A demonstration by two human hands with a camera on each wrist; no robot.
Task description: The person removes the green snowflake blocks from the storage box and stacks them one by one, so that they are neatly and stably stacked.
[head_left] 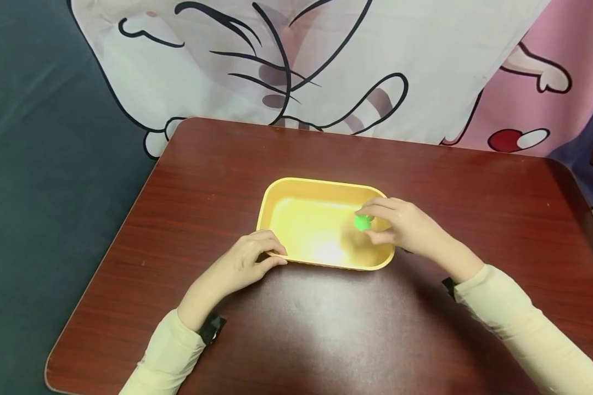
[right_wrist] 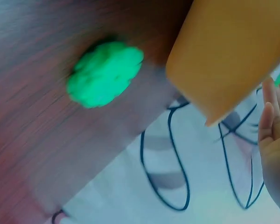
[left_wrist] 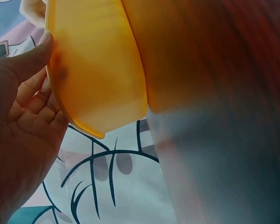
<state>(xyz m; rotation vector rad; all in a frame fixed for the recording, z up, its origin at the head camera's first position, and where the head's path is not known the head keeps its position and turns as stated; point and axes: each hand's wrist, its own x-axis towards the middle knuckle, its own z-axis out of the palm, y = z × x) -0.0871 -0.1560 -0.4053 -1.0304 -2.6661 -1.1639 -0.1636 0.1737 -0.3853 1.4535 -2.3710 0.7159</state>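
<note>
A yellow tub point(head_left: 301, 225) with rounded corners sits on the table. My left hand point(head_left: 247, 259) grips its near left rim, thumb outside the wall and fingers over the inner side; the left wrist view shows the thumb on the tub's wall point(left_wrist: 98, 70). My right hand point(head_left: 412, 226) reaches over the tub's right end, holding a small bright green ball point(head_left: 362, 222) between thumb and fingers. A bumpy green lump point(right_wrist: 105, 74) rests on the table beside the tub in the right wrist view; in the head view it is hidden.
The dark red-brown table point(head_left: 188, 181) has rounded corners and a lighter edge. Behind it hangs a white and pink cloth point(head_left: 440, 66) with cartoon drawings. Dark green fabric point(head_left: 44, 164) lies beyond the left edge. Black bands point(head_left: 211, 328) sit at both wrists.
</note>
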